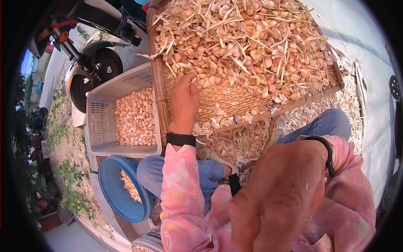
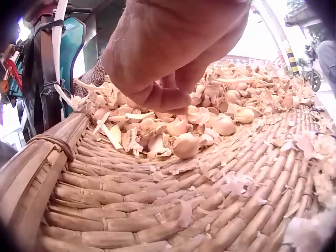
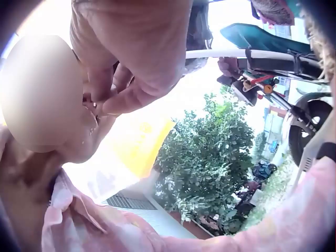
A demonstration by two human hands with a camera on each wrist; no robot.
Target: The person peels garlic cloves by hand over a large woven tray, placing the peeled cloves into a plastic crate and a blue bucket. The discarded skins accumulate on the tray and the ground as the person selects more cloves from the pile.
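Note:
A woven bamboo tray (image 1: 224,105) holds a heap of loose garlic cloves (image 1: 268,63) mixed with dry stalks and skins. My left hand (image 1: 184,101) is at the near left edge of the heap, just inside the tray's left rim. In the left wrist view its fingers (image 2: 163,97) curl down over cloves (image 2: 186,145); what lies under the fingertips is hidden. My right hand (image 1: 279,189) is raised close to the head camera, away from the tray. The right wrist view shows its fingers (image 3: 139,97) bent inward, with the tips drawn together beside the face.
Left of the tray stands a pale plastic crate (image 1: 100,113) with garlic cloves inside. Below it a blue bucket (image 1: 119,193) holds more cloves, and part of a white bucket (image 1: 147,241) shows. A wheeled vehicle (image 1: 98,67) stands behind the crate. Skins and stalks (image 1: 239,140) litter the ground.

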